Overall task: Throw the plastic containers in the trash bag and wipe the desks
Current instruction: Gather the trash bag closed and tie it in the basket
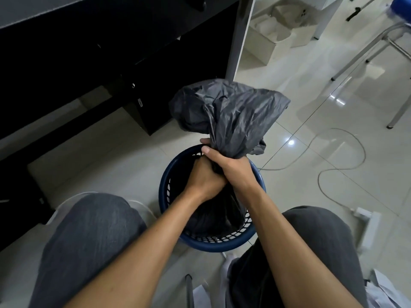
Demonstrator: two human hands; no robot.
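A dark grey trash bag point(231, 112) sits in a round blue mesh bin point(164, 187) on the floor between my knees. Its gathered top billows above the bin. My right hand point(229, 165) grips the bunched neck of the bag, thumb on the left side. My left hand point(204, 178) grips the neck just below, pressed against the right hand. The bag's lower part fills the bin. No plastic containers show; whatever the bag holds is hidden.
A black desk point(89, 52) with a white side panel point(242, 36) stands at the upper left. A metal chair leg point(360, 54) and a loose cable point(333, 152) lie to the right. An open cardboard box point(273, 34) sits behind. A white power strip point(367, 225) lies near my right knee.
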